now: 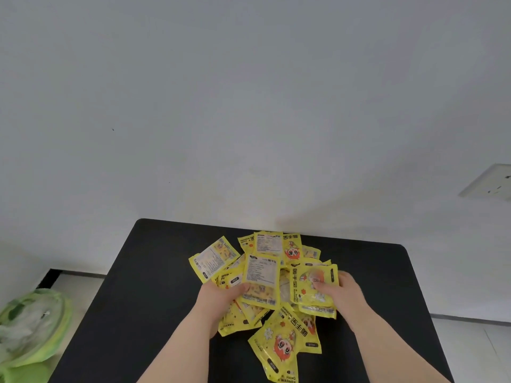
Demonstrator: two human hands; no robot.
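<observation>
1. A loose heap of yellow packets (pixel 279 344) lies on the black desk (pixel 138 299), toward its far middle. The packets overlap at all angles, some picture side up and some label side up. That jumble looks tipped out for sorting rather than laid down with care.
2. The left hand (pixel 221 297) pinches the label packet (pixel 261 277) by its left edge, thumb on top and fingers underneath. This holds it flat above the heap with the printed label facing the person.
3. The right hand (pixel 343 291) grips the picture packet (pixel 315 286) the same way from its right edge, thumb on its face. A second edge shows just below, so it may hold more than one; I cannot tell for sure.
4. The two held packets sit side by side just above the middle of the heap, close together. Holding them by the outer edges keeps both faces in sight, which suits comparing them or squaring them into a stack.
5. In my judgement the work is gathering packets out of the heap, and it is early, since most lie loose.
6. A green bag (pixel 30 327) sits on the floor left of the desk, and a socket (pixel 489 183) is on the wall to the right.
</observation>
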